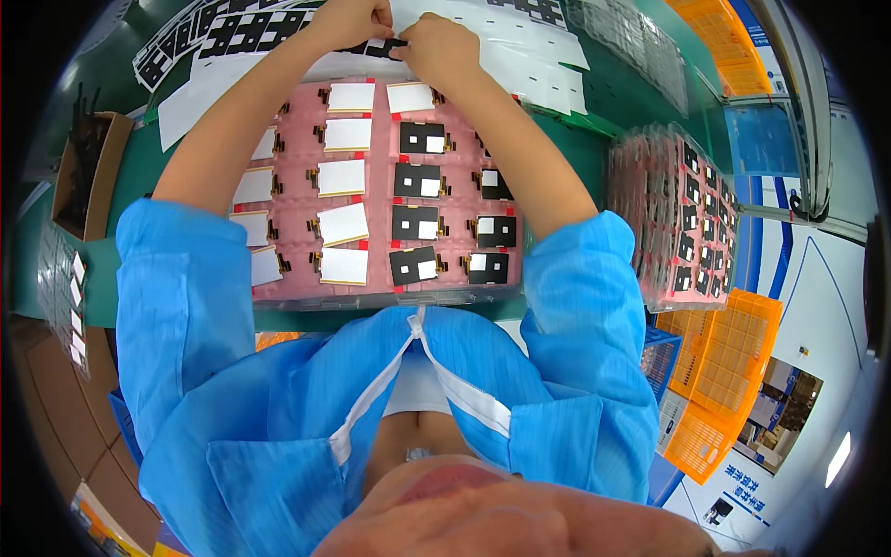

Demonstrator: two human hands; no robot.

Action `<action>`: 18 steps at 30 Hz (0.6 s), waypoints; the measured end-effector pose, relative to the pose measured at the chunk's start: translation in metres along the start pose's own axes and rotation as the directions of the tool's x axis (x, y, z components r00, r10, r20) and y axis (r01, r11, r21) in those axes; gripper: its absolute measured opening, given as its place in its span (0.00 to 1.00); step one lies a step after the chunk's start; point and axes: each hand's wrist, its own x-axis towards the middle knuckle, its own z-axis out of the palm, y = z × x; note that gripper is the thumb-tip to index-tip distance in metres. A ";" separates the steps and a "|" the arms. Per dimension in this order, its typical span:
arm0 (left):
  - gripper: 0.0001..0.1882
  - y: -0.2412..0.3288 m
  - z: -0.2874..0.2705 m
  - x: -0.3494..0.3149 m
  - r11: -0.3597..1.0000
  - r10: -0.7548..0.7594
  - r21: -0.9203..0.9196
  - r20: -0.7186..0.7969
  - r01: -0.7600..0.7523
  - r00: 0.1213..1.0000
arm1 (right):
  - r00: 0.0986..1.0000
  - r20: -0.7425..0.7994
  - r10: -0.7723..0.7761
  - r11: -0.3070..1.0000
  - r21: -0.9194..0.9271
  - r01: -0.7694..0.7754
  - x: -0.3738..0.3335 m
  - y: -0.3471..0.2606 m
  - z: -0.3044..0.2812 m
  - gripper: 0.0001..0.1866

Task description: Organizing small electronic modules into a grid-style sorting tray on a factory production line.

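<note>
**Both hands meet at a black piece beyond the pink tray**

The left hand (353, 22) and right hand (441, 48) come together at the far side of the green worktop (141, 172), over white sheets (548, 88). Between them is a small black piece (380, 49), partly hidden by fingers; its visible length runs roughly left to right. The right grip has thumb and forefinger nearly together at the piece's right end. The left grip's fingertips are bunched just above it; whether either is clamped on it, I cannot tell.

Nearer the body, the pink tray (379, 209) carries rectangular modules in columns, long axes mostly crosswise. The full column of white modules (342, 179) points its ribbon tails left. Next to it, black-faced modules (416, 180) point theirs right; the nearest tilts, right end farther away.
</note>
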 end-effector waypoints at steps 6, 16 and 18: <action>0.11 -0.023 0.010 0.031 0.739 -0.643 0.429 0.222 0.519 0.733 | 0.999 0.043 0.021 0.998 -0.052 -0.018 0.003 0.003 -0.004 0.17; 0.11 -0.026 0.006 0.034 0.755 -0.612 0.492 0.293 0.433 0.735 | 1.000 -0.028 0.008 0.993 0.118 -0.005 0.005 0.003 0.003 0.15; 0.10 -0.025 0.009 0.039 0.752 -0.618 0.488 0.286 0.443 0.733 | 0.999 -0.046 -0.025 0.989 0.146 0.031 0.008 0.010 0.009 0.14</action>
